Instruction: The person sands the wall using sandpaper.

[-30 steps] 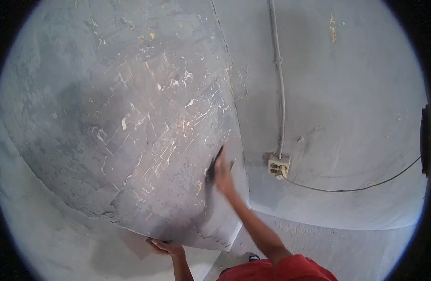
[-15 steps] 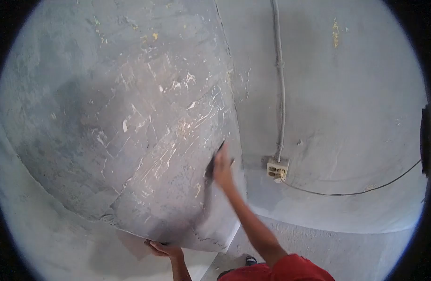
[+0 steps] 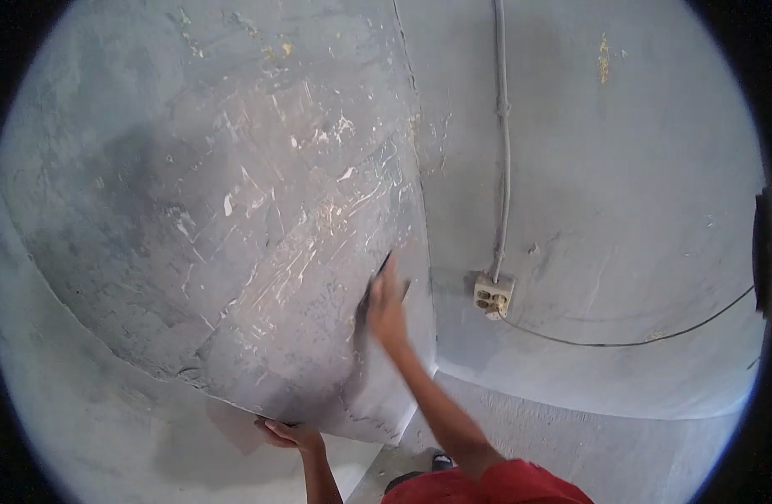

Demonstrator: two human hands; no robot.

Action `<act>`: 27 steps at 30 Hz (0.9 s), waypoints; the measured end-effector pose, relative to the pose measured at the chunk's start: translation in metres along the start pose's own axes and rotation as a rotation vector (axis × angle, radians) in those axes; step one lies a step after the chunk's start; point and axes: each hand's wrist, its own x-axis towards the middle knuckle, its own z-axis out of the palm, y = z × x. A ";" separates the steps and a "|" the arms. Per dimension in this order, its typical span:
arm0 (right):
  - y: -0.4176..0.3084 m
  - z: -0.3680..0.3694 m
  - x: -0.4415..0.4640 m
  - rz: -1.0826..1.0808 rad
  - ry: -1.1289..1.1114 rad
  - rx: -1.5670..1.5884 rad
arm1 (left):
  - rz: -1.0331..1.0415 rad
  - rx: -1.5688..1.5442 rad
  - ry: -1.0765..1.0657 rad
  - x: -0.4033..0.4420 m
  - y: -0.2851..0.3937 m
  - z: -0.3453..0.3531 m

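Near the right edge of the scuffed grey wall (image 3: 277, 210), the right hand (image 3: 387, 311) clasps a dark flat-edged tool (image 3: 381, 270) — angled, perhaps so its edge meets the wall; at the lower edge, the left hand (image 3: 290, 435) perhaps braces — its grip I cannot tell.

Motion blurs the right grip (image 3: 387, 315), which hides much of its dark object (image 3: 367, 296).

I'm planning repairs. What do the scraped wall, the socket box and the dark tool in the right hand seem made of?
Scraped wall: probably painted plaster or cement, matte patchy grey, with ragged pale marks.
Socket box: likely moulded off-white plastic, grimy, given its round recesses.
Dark tool in the right hand: too blurred to tell.
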 end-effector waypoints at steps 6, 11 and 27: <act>-0.019 0.018 -0.061 -0.142 0.000 0.123 | 0.111 -0.030 0.027 0.001 0.011 0.007; 0.085 0.016 0.068 -0.091 0.218 0.077 | 0.008 -0.133 -0.103 -0.001 -0.013 0.000; 0.287 -0.173 -0.411 1.061 -0.511 0.135 | -0.720 0.355 -0.383 -0.157 0.019 -0.363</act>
